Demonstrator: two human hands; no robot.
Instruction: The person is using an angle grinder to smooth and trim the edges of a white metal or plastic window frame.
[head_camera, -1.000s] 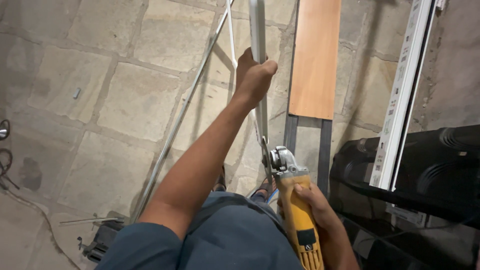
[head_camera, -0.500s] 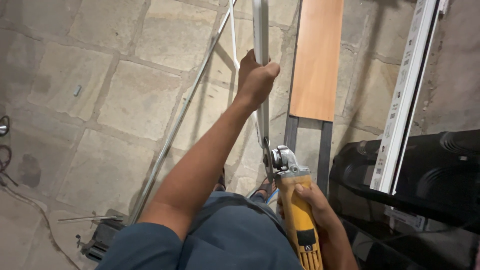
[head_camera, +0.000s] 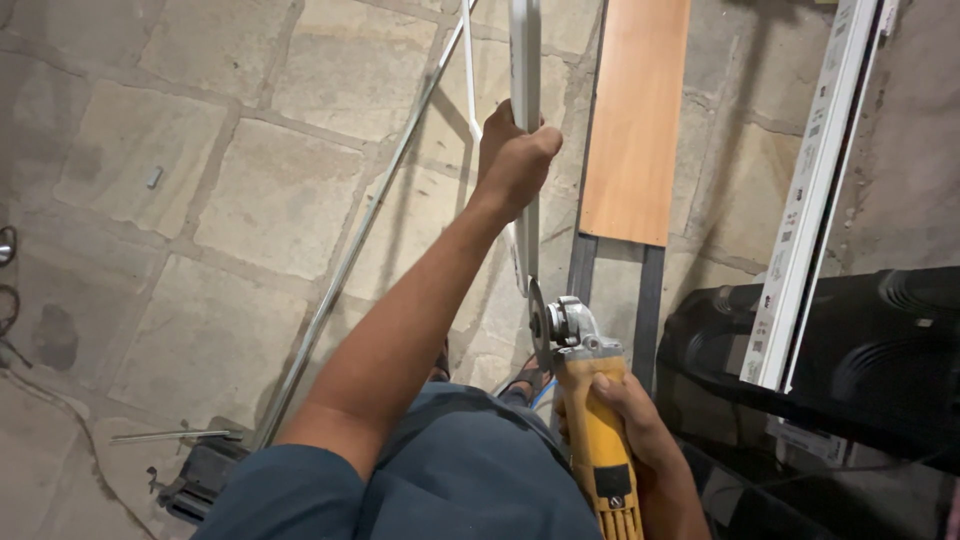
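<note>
Your left hand (head_camera: 515, 160) grips the white metal strip (head_camera: 525, 60) above the stone floor (head_camera: 250, 200); your right hand (head_camera: 625, 410) clasps the yellow angle grinder (head_camera: 590, 420), disc at the strip. The cut appears underway: hold the strip steady.

Dim, even light, soft shadows, sharp focus, slight wide-angle stretch at edges

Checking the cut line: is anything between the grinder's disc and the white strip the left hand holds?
Nothing visible. The yellow angle grinder in the right hand has its disc at the lower end of the white metal strip, gripped higher up by the left hand.
</note>
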